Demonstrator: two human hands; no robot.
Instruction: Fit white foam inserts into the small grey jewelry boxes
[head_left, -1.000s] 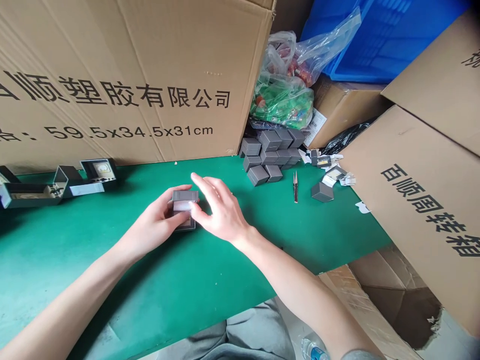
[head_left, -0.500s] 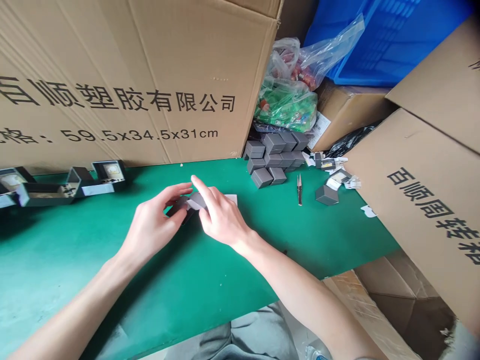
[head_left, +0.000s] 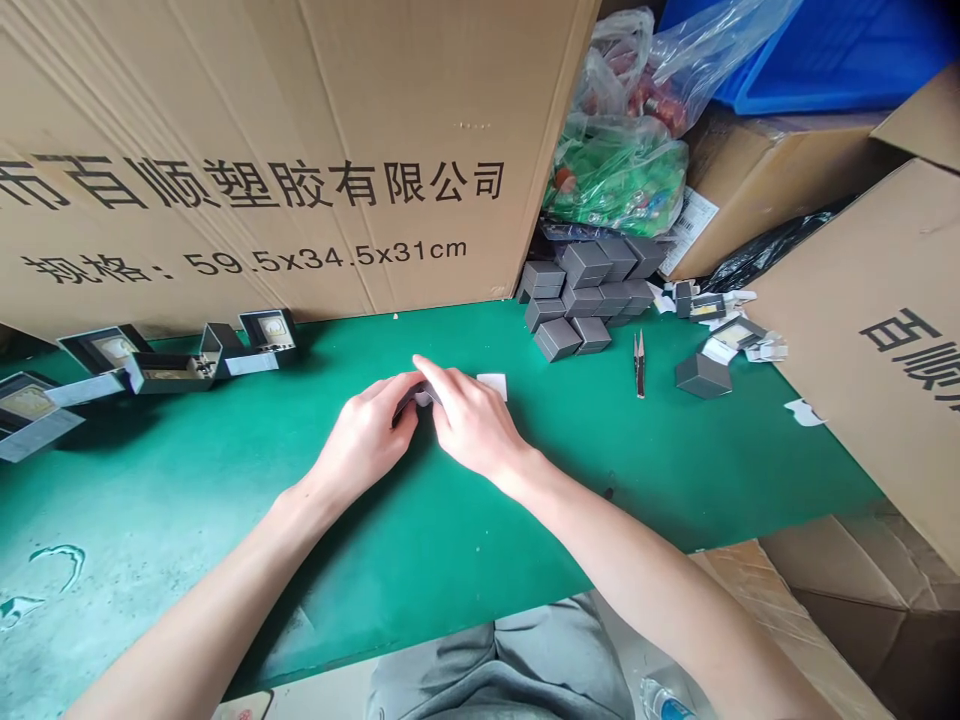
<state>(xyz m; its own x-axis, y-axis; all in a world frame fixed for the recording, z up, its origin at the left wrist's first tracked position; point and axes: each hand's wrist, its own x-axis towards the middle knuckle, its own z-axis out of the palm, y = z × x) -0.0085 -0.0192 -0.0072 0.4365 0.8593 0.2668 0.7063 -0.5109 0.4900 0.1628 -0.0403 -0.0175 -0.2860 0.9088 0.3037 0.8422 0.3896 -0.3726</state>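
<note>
Near the middle of the green table [head_left: 480, 530], my left hand [head_left: 371, 425] curls its fingers and thumb around the left side of a small dark grey box [head_left: 422, 394]. My right hand [head_left: 476, 425] closes on the box from the right, index finger reaching over its top. Most of the box is hidden behind my fingers. Beyond my right hand a small white card [head_left: 493, 386] shows, partly covered.
Stacked dark grey boxes [head_left: 586, 295] stand at the back right, with thread snips [head_left: 639, 365] beside them. Open boxes [head_left: 172, 370] line the left back. A large carton [head_left: 300, 100] walls the rear; another carton [head_left: 885, 330] stands right. Water [head_left: 60, 560] wets the left.
The view has turned left, so the scene sits further right. Both hands have drawn closer together around the grey box, and the left fingers have closed in on it.
</note>
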